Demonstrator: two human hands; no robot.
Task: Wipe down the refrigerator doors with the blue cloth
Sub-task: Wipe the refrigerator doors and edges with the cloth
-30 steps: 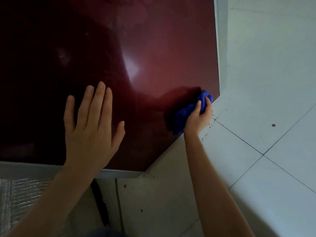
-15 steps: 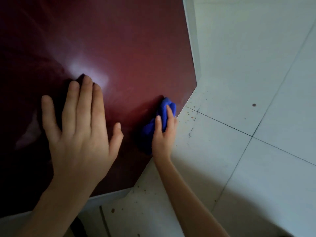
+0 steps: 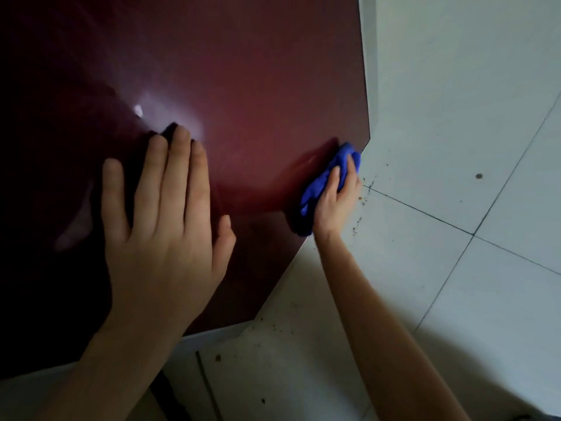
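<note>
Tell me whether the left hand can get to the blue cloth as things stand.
Probably yes. The left hand lies flat on the refrigerator door, with only bare door between it and the blue cloth, though the right hand grips that cloth near the door's edge.

Floor under me was white tile (image 3: 455, 299), pretty grubby tbh. Two dark grout lines (image 3: 419, 211) met at a crossing (image 3: 472, 234). Above that crossing I spotted a small brown spot (image 3: 479, 176), and well left of it a trail of dark crumbs (image 3: 359, 221), with more specks (image 3: 274, 326) further down-left.
</note>
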